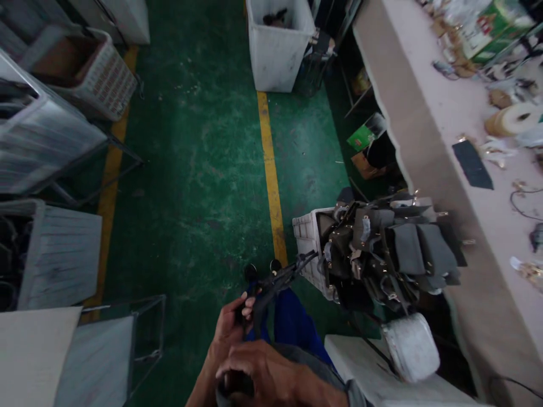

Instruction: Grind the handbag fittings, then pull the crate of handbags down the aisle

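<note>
Left hand [231, 333]: fingers clamped on black strap [278, 282], keeping it taut.
Right hand [271, 376]: fingers curled together over strap's lower end.
Crate [307, 240]: heaped with dark bags, beside worker.

Floor [190, 169]: dark green, scuffed pale, with yellow lines [271, 186]. Far bin [278, 53]: white. Table [428, 118]: pale pinkish. Strap [271, 285] in hands: black. Bags [394, 254] heaped on white crate [307, 237]: dark grey, with metal fittings. Trousers [297, 328]: blue.
</note>
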Demonstrator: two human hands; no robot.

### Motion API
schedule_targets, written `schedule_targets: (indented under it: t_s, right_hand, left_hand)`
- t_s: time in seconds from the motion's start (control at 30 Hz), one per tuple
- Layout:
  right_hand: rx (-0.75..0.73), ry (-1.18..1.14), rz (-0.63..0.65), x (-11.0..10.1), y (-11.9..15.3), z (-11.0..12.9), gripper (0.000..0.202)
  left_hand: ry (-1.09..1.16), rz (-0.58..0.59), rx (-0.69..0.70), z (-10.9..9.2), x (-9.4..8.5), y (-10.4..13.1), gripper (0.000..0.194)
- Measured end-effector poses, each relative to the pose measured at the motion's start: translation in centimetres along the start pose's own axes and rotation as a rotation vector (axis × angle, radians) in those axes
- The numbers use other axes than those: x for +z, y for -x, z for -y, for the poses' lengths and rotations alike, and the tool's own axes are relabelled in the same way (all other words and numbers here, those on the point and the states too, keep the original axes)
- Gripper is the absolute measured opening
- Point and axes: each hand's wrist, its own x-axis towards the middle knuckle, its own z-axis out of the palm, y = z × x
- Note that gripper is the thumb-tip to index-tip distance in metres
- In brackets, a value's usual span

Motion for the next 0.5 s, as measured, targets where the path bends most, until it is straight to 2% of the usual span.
schedule_targets:
  t_s: [0.07,0.17,0.23,0.3,0.33,0.4,0.47,0.5]
  right_hand:
    - [-0.133,0.185,-0.006,-0.6,0.2,1.9,0.046]
    - [-0.177,0.298,-0.042,-1.9,1.1,5.6,0.060]
    - [-0.178,0.312,-0.139,-2.5,2.1,7.7,0.068]
    - [-0.204,0.306,-0.290,-2.8,3.4,8.5,0.068]
    - [-0.216,0.286,-0.378,-2.9,4.0,8.2,0.063]
    - [-0.168,0.221,-0.536,-3.3,5.3,6.2,0.046]
    - [0.005,0.168,-0.641,-4.1,6.6,2.6,0.027]
    - [0.117,0.158,-0.655,-4.7,7.4,0.3,0.024]
  left_hand:
    - [0.189,0.026,0.008,-1.1,1.3,2.8,0.018]
    - [0.299,0.088,0.101,-2.9,3.1,7.3,0.029]
    - [0.325,0.158,0.159,-4.1,4.0,10.3,0.031]
    - [0.343,0.221,0.246,-5.3,4.8,13.1,0.033]
    - [0.348,0.240,0.287,-5.7,5.2,14.4,0.034]
    - [0.338,0.246,0.330,-6.2,6.1,16.6,0.035]
    - [0.285,0.214,0.337,-5.8,7.2,18.3,0.037]
    - [0.252,0.193,0.350,-5.4,7.8,19.0,0.038]
